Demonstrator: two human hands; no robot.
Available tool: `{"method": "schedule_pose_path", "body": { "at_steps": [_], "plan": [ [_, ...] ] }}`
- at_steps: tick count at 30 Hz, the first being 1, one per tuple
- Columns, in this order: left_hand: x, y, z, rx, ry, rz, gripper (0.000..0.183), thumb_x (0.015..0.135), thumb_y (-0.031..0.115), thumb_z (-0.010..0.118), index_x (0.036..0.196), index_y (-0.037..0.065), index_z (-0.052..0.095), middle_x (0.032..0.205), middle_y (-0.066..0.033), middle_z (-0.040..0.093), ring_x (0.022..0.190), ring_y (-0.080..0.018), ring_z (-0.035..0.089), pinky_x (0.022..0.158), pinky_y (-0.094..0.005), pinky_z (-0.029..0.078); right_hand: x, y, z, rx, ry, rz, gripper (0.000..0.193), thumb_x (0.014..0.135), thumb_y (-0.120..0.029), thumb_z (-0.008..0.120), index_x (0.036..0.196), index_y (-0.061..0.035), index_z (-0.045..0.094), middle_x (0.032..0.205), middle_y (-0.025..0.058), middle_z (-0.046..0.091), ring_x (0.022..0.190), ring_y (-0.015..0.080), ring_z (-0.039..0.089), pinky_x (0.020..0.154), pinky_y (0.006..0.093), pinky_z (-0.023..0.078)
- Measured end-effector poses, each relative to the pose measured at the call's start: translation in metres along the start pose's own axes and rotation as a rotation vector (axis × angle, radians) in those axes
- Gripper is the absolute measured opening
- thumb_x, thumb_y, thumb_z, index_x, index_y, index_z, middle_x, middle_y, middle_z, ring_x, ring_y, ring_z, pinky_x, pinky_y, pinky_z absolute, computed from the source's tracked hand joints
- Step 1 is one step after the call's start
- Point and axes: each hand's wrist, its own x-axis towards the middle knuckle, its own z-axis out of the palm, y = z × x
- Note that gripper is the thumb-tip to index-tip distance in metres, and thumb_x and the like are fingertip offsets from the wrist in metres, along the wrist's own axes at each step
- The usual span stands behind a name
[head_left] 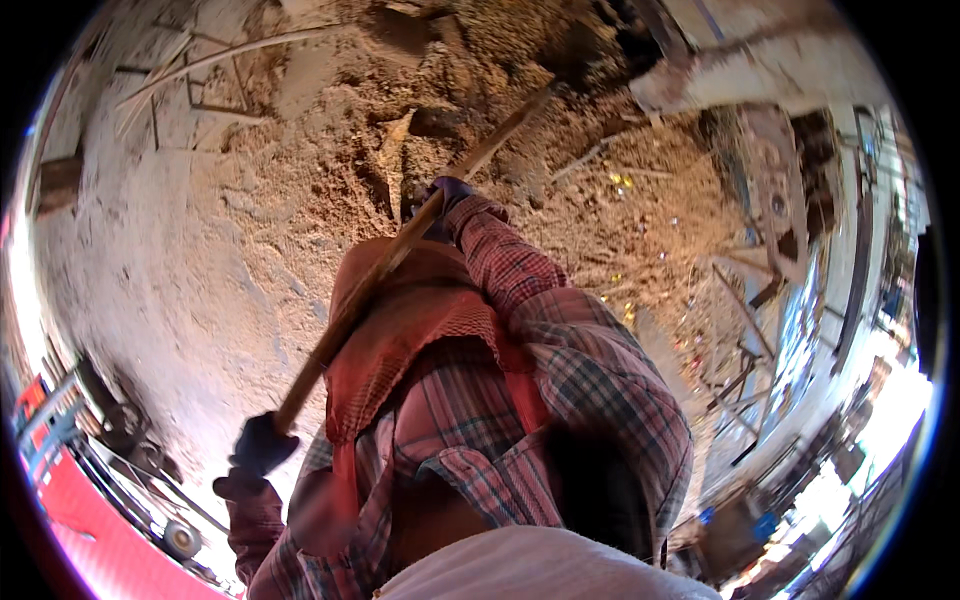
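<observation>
A long wooden tool handle (pixel 365 290) runs slantwise across the front of my body, from lower left to upper right. My left hand (pixel 262 445), in a dark glove, is closed round its lower end. Farther up, my right hand (pixel 447 195), gloved as well, grips the same handle. The handle's far end reaches a dark patch in a heap of loose brown material (pixel 350 130) that looks like sawdust or wood chips. What kind of tool head sits there cannot be made out. A red mesh-edged apron (pixel 420 310) hangs over my plaid shirt.
Thin sticks and a frame of rods (pixel 215 85) lie at the far left. A thick pale pipe-like beam (pixel 740 75) and a rusty metal part (pixel 775 190) stand at the far right. A red panel (pixel 90 530) and a small wheel (pixel 182 538) are at the lower left.
</observation>
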Motion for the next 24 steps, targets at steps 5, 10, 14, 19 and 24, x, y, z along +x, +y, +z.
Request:
{"method": "schedule_pose_path", "body": {
  "at_steps": [5, 10, 14, 19, 24],
  "plan": [
    [-0.033, -0.068, 0.058, 0.241, 0.095, 0.013, 0.029, 0.067, 0.016, 0.061, 0.095, 0.007, 0.062, 0.072, -0.0153, 0.063, 0.073, -0.0341, 0.062, 0.066, -0.0429, 0.049, -0.085, 0.084, -0.019, 0.232, 0.032, 0.038, 0.008, 0.083, -0.014, 0.053, 0.082, -0.0065, 0.052, 0.073, 0.0106, 0.056, 0.066, 0.0268, 0.056, 0.065, 0.0413, 0.05],
    [-0.051, -0.163, 0.042, 0.734, 0.805, -0.071, 0.025, 0.063, 0.013, 0.061, 0.087, 0.01, 0.058, 0.074, -0.0124, 0.06, 0.07, -0.0328, 0.059, 0.064, -0.0463, 0.046, -0.145, 0.181, -0.017, 0.392, -0.022, 0.16, 0.034, 0.075, -0.043, 0.065, 0.084, -0.0118, 0.055, 0.075, 0.0104, 0.058, 0.071, 0.0287, 0.056, 0.06, 0.0451, 0.046],
    [-0.042, -0.173, 0.056, 0.609, 0.145, -0.011, 0.031, 0.067, 0.026, 0.056, 0.094, 0.01, 0.059, 0.084, -0.015, 0.063, 0.081, -0.0328, 0.062, 0.075, -0.0421, 0.049, -0.142, 0.23, -0.064, 0.325, 0.224, 0.305, 0.026, 0.077, -0.033, 0.066, 0.08, -0.0085, 0.057, 0.069, 0.0086, 0.058, 0.062, 0.0284, 0.057, 0.053, 0.0433, 0.049],
    [-0.072, -0.223, 0.071, 0.512, 0.149, 0.082, 0.02, 0.062, 0.024, 0.058, 0.071, 0.007, 0.06, 0.07, -0.0185, 0.062, 0.072, -0.0371, 0.061, 0.068, -0.0443, 0.05, -0.121, 0.339, -0.064, 0.401, 0.142, 0.219, 0.024, 0.078, -0.029, 0.063, 0.083, -0.0067, 0.055, 0.072, 0.0097, 0.058, 0.063, 0.0293, 0.057, 0.056, 0.0438, 0.049],
    [-0.12, -0.342, 0.03, 0.696, 0.099, -0.229, 0.024, 0.06, 0.026, 0.065, 0.074, 0.007, 0.061, 0.071, -0.014, 0.062, 0.07, -0.0339, 0.061, 0.064, -0.0424, 0.05, -0.102, 0.44, 0.002, 0.528, 0.031, 0.315, 0.023, 0.08, -0.026, 0.061, 0.086, -0.005, 0.054, 0.074, 0.0109, 0.058, 0.065, 0.0302, 0.057, 0.058, 0.0443, 0.05]
  ]
}}
